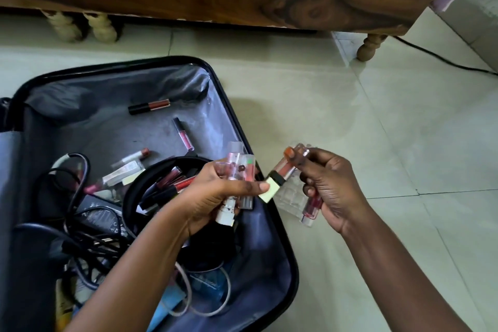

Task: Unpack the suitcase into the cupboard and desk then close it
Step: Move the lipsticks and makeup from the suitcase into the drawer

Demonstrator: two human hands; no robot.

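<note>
- Leftmost I see the open suitcase [258,237] flat on the floor tiles [377,143], lid thrown back so its contents can be reached; cables [80,240] and loose lip gloss tubes [149,106] lie on the lining
- My left hand [215,197] is clenched round a bundle of small cosmetic bottles [237,170], gathered, I judge, to carry several at once
- My right hand [331,183] grips more lipstick tubes [283,170] and a clear case [289,197] over the floor, just beside the left
- Cupboard and desk: I cannot tell where they are
</note>
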